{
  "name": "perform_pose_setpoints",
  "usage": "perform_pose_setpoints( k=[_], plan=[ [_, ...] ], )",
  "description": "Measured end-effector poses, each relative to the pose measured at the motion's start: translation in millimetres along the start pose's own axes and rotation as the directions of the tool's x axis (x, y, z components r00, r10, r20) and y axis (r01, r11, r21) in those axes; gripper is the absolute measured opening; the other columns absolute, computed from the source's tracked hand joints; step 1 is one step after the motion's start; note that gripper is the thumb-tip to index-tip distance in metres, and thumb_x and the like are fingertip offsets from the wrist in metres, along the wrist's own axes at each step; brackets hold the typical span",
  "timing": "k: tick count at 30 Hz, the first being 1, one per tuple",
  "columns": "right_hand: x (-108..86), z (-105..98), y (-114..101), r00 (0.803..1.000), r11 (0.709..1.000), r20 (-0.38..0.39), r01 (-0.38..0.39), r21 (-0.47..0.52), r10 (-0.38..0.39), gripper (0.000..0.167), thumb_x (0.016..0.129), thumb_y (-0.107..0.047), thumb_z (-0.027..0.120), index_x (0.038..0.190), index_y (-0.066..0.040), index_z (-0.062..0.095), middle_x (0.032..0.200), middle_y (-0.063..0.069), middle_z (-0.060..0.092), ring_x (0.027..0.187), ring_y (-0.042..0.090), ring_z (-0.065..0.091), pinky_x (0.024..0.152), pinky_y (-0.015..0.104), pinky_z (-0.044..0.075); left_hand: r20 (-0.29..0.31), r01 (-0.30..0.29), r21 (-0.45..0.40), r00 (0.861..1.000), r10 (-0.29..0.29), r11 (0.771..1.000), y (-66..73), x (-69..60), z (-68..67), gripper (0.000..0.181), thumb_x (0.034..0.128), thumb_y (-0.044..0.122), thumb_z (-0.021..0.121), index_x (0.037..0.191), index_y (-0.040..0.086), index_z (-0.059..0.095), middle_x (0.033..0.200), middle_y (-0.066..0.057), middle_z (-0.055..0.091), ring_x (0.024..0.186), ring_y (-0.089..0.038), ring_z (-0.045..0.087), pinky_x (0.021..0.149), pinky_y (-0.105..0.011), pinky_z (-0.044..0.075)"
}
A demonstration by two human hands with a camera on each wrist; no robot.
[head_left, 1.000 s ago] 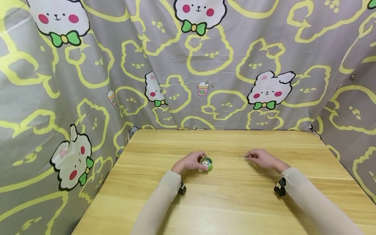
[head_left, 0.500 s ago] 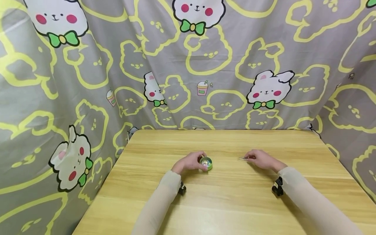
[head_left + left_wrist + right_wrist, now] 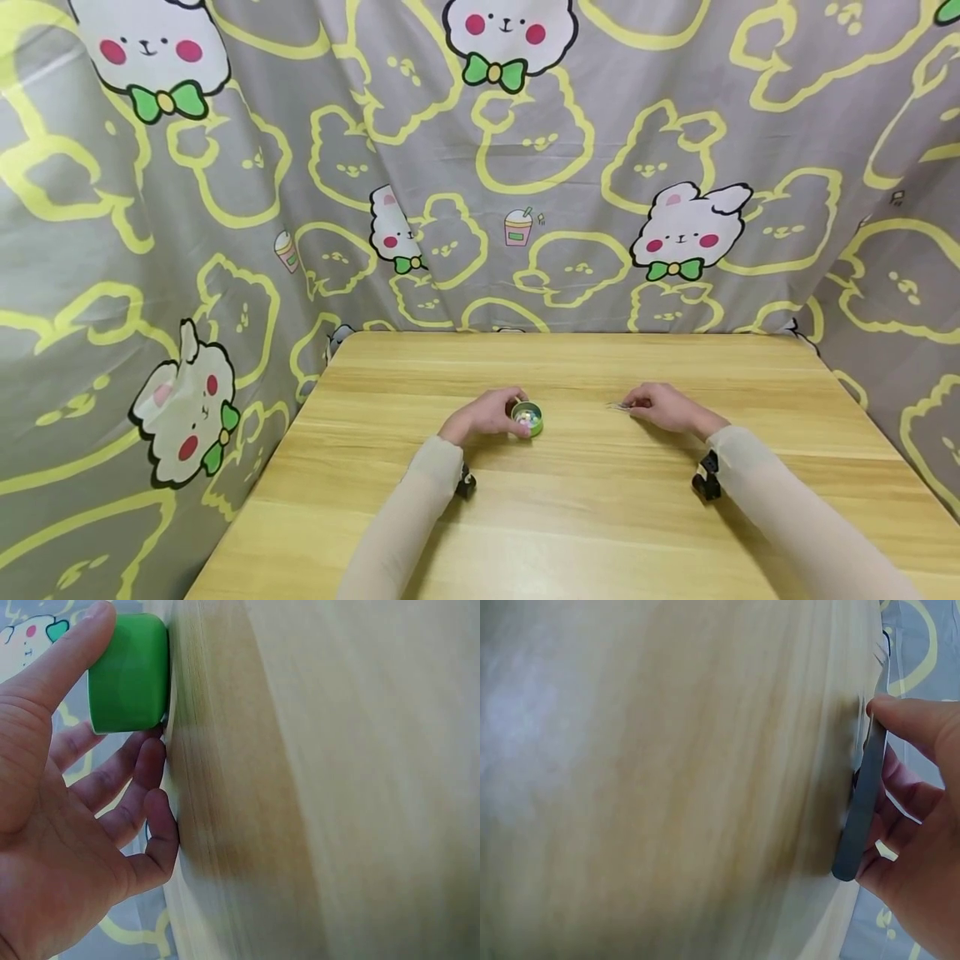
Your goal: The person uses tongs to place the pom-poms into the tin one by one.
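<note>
A small round green tin (image 3: 536,428) stands on the wooden table, with several small pale and coloured pieces inside, too small to identify. My left hand (image 3: 491,412) grips its side between thumb and fingers. In the left wrist view the thumb lies along the near wall of the green tin (image 3: 131,675), and the other fingers curl behind and below it. To the right, my right hand (image 3: 666,407) pinches metal tweezers (image 3: 618,407), their tips pointing left toward the tin. The right wrist view shows the tweezers (image 3: 864,802) low over the table; nothing is visible between their tips.
The wooden table (image 3: 570,517) spreads around both hands. A grey patterned curtain (image 3: 420,150) hangs behind its far edge and along both sides. Black wrist cameras are strapped under the left cuff (image 3: 465,482) and the right cuff (image 3: 707,479).
My right hand and the tweezers have shifted slightly left and a little nearer to me. The left hand and the green tin have stayed in place.
</note>
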State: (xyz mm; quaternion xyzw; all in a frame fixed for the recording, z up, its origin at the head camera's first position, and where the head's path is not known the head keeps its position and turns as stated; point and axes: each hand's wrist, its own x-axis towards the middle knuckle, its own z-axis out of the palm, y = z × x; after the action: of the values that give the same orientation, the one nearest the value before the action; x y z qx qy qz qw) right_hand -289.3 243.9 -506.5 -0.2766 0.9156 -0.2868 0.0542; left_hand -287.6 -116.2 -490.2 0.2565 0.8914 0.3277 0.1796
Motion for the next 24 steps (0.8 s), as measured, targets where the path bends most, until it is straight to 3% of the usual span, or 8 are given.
perform_pose_setpoints(
  k=[12,20,24],
  plan=[
    [1.3,1.7,-2.2,0.999,0.999,0.002,-0.045,0.024,0.045,0.019,0.088,-0.01,0.066,0.106,-0.003,0.067,0.093,0.002,0.062,0.082,0.016,0.055,0.071,0.036,0.045,-0.018,0.013,-0.005,1.0,-0.013,1.0,-2.4,-1.1,0.3,0.051,0.0745,0.033,0.081,0.115,0.018,0.054,0.1,0.002,0.059,0.088,-0.01,0.055,0.08,-0.028,0.044],
    [-9.8,-4.4,-3.4,0.998,0.999,-0.047,-0.041,0.019,0.042,0.022,0.089,-0.011,0.065,0.108,0.001,0.065,0.092,0.003,0.061,0.083,0.018,0.057,0.073,0.039,0.047,-0.027,0.039,-0.041,0.999,-0.04,0.998,0.2,-5.3,1.2,0.065,0.0757,0.034,0.08,0.129,0.014,0.049,0.111,-0.003,0.057,0.101,-0.017,0.055,0.087,-0.032,0.043],
    [-18.9,-12.6,-7.2,0.991,0.994,-0.108,-0.092,-0.054,0.085,0.03,0.092,-0.018,0.061,0.114,0.003,0.062,0.098,0.011,0.06,0.087,0.026,0.059,0.074,0.046,0.048,-0.046,0.049,-0.065,0.998,-0.052,0.997,0.5,-11.0,-7.2,0.069,0.0815,0.037,0.074,0.137,0.01,0.044,0.125,-0.011,0.053,0.111,-0.023,0.053,0.093,-0.038,0.042]
  ],
)
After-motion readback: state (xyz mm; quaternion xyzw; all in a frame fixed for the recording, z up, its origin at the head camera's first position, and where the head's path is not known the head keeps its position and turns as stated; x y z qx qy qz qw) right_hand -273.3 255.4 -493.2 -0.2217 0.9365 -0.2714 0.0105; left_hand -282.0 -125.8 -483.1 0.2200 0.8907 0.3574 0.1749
